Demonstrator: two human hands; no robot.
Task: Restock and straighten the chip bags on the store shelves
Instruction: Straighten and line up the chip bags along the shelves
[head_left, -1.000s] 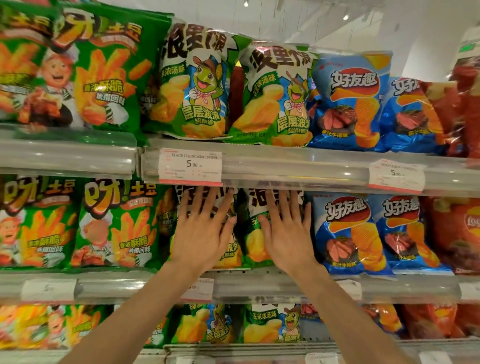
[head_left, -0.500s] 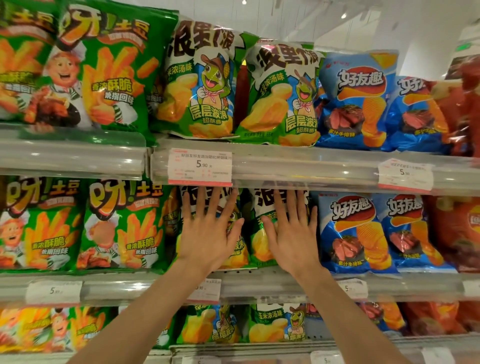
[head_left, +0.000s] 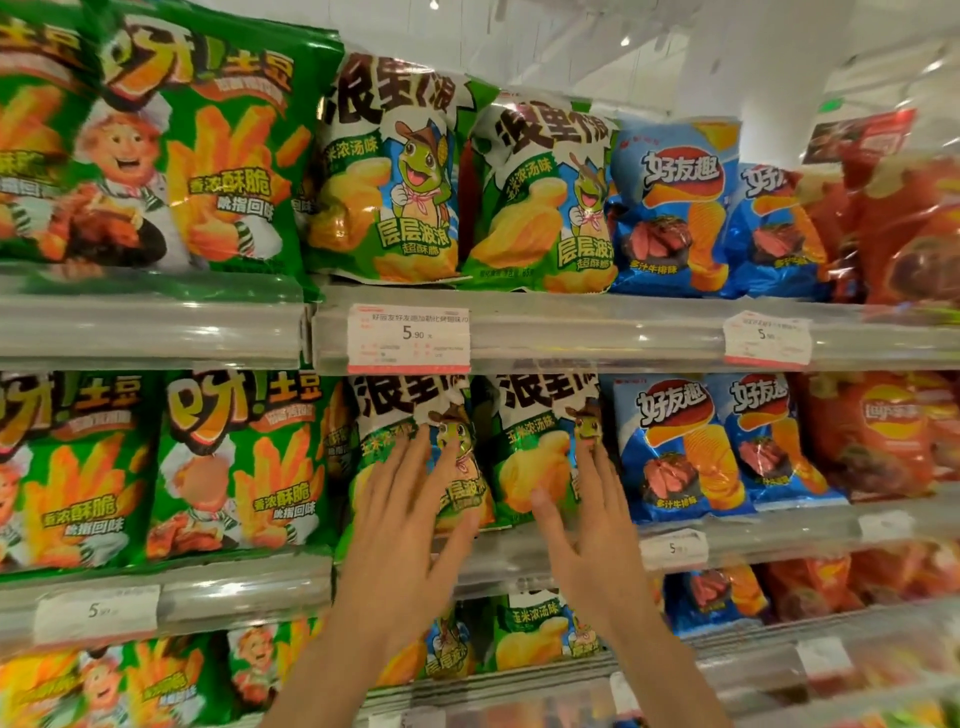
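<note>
Both hands slid lower since earlier frame. Left hand (head_left: 402, 525), right hand (head_left: 589, 525): fingers spread flat against mid-frame green bags (head_left: 530, 467). Light, puffy, crushable; grip edges.

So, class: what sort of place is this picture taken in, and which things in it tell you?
Most likely a shop's snack aisle. Tiered shelves hold rows of matching chip bags, and a price tag reading 5.90 is clipped to the shelf edge. A person's left hand and right hand reach toward the bags.
</note>
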